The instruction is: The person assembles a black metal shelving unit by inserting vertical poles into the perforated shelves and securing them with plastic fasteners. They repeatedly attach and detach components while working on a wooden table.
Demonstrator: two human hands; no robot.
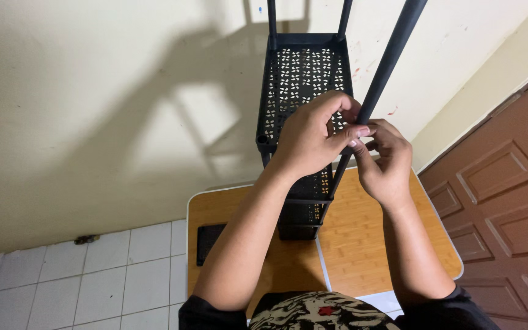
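Two bare hands meet at the near right corner of a black plastic shelf rack [304, 79], which stands on a small wooden table [362, 244] with a white rim. The left hand [310, 137] comes over the front edge of the rack's upper perforated tray, its fingers curled together and its thumb stretched toward the right, pinching a dark round pole [389, 61] that rises from that corner of the rack toward the top of the view. The right hand [386, 165] sits just right of the rack, below the left thumb, its fingers bent inward and closed around the same pole where it joins the tray; the fingertips of both hands touch one another there. Below the hands, the pole's line continues down the rack's right side to a lower tray resting on the table. Left of the rack's base a flat black rectangle [208, 242] lies on the tabletop. Behind the rack is a cream wall; right of it, a brown panelled door [508, 201]. Left of the table, white floor tiles [93, 281] show.
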